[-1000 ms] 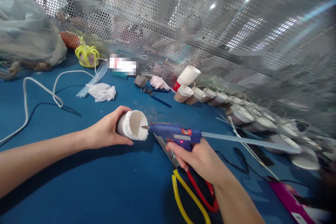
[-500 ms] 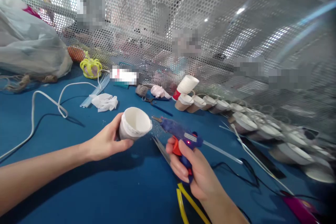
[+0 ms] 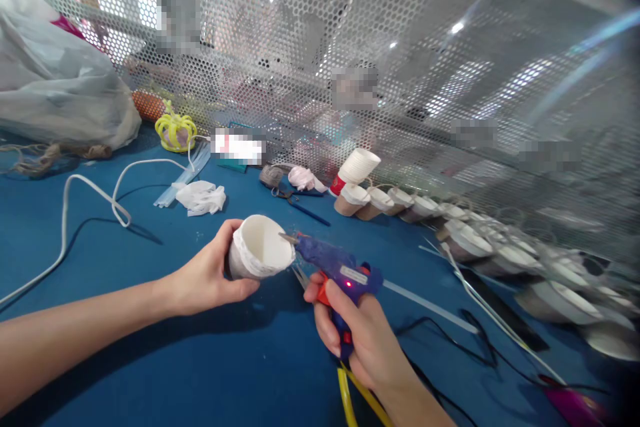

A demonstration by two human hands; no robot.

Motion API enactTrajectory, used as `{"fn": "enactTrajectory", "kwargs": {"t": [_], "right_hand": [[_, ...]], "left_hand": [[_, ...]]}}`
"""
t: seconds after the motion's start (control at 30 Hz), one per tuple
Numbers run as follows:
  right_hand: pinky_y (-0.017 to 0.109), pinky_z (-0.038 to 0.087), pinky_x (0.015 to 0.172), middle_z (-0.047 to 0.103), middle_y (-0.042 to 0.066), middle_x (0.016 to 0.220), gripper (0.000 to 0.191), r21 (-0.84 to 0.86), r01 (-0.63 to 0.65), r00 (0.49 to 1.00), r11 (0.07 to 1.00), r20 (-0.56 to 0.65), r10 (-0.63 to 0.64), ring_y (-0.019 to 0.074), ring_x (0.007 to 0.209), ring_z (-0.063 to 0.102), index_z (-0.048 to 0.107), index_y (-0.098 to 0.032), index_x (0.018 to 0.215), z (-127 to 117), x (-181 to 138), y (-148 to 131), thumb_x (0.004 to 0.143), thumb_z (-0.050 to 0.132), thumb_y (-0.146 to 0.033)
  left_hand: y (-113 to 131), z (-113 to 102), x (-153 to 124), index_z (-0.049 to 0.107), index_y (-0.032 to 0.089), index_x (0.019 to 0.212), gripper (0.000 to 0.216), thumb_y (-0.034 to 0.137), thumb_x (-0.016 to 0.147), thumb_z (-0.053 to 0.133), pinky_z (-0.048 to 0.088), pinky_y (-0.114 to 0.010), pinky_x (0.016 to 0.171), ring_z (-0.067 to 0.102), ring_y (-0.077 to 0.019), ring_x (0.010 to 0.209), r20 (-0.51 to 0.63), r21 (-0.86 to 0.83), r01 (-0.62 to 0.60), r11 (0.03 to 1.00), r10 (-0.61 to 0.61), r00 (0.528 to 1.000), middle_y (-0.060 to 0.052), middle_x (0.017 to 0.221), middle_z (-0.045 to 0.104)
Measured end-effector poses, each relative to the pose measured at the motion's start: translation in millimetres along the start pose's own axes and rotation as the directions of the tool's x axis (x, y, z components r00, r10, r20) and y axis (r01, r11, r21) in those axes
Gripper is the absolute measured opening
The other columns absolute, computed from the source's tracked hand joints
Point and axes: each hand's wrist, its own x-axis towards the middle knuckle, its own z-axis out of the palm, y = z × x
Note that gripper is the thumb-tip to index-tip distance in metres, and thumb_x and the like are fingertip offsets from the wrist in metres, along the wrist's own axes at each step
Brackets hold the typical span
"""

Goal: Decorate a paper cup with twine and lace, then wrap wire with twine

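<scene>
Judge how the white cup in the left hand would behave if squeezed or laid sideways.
The cup looks light: the left hand holds it tilted with just fingers and thumb. Its rim looks thin, so a hard squeeze would probably dent it. Being round and tapered, it would likely roll in a curve on the table.

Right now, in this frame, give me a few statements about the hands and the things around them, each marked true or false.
1. The left hand holds a white cup lying on its side. True.
2. The right hand is empty. False: it holds a blue glue gun.
3. The glue gun's nozzle is at the cup's rim. True.
4. The table is red. False: it is blue.
</scene>
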Motion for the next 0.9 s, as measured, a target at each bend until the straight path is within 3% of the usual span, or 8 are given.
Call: {"fn": "enactTrajectory", "kwargs": {"t": [0.13,0.23,0.47,0.7,0.9], "right_hand": [[0.023,0.038,0.041,0.047,-0.004,0.039,0.032,-0.435,0.048,0.994,0.899,-0.066,-0.085,0.0092,0.036,0.043,0.059,-0.015,0.069,-3.8,-2.2,-4.6,0.077,0.056,-0.045],[0.024,0.042,0.043,0.048,-0.002,0.039,0.037,-0.609,0.014,0.998,0.793,-0.043,-0.051,0.0104,0.038,0.046,0.057,-0.015,0.062,-9.2,-3.5,-10.8,0.076,0.055,-0.050],[0.023,0.037,0.040,0.044,-0.005,0.039,0.035,-0.543,0.070,0.992,0.837,-0.054,-0.118,0.0088,0.036,0.041,0.061,-0.013,0.075,-15.9,-5.2,-24.4,0.076,0.055,-0.048],[0.022,0.039,0.041,0.044,-0.005,0.037,0.032,-0.617,0.018,1.000,0.786,0.001,-0.021,0.0091,0.036,0.042,0.060,-0.015,0.066,-14.2,-5.4,-26.5,0.076,0.056,-0.045],[0.024,0.037,0.040,0.044,-0.004,0.040,0.035,-0.578,0.088,0.990,0.811,-0.042,-0.137,0.0100,0.037,0.042,0.059,-0.015,0.069,-13.7,-10.5,-28.1,0.077,0.054,-0.049]], "left_hand": [[4.6,-0.1,1.8,0.032,0.018,0.111,0.051,0.018,0.068,0.059,0.048,-0.031,0.077,0.054,-0.0181,0.090,-0.048,0.180,0.019,0.984,-0.011,0.999,-0.005,0.100,0.052],[7.7,-1.0,3.0,0.034,0.018,0.109,0.049,0.017,0.066,0.058,0.047,-0.033,0.078,0.055,-0.0192,0.091,-0.050,0.282,0.006,0.959,0.009,0.999,-0.006,0.100,0.053],[12.6,-2.5,1.1,0.033,0.017,0.110,0.051,0.018,0.065,0.058,0.047,-0.033,0.080,0.055,-0.0195,0.091,0.012,0.347,-0.001,0.938,-0.003,1.000,-0.007,0.102,0.054],[9.6,-2.3,1.7,0.032,0.016,0.112,0.052,0.018,0.066,0.057,0.047,-0.033,0.082,0.055,-0.0199,0.094,0.006,0.356,-0.002,0.935,0.000,1.000,-0.008,0.104,0.054],[5.7,-5.3,2.8,0.034,0.018,0.119,0.062,0.022,0.065,0.063,0.041,-0.040,0.092,0.050,-0.0243,0.105,-0.047,0.458,-0.089,0.885,0.125,0.991,-0.010,0.112,0.049]]}}
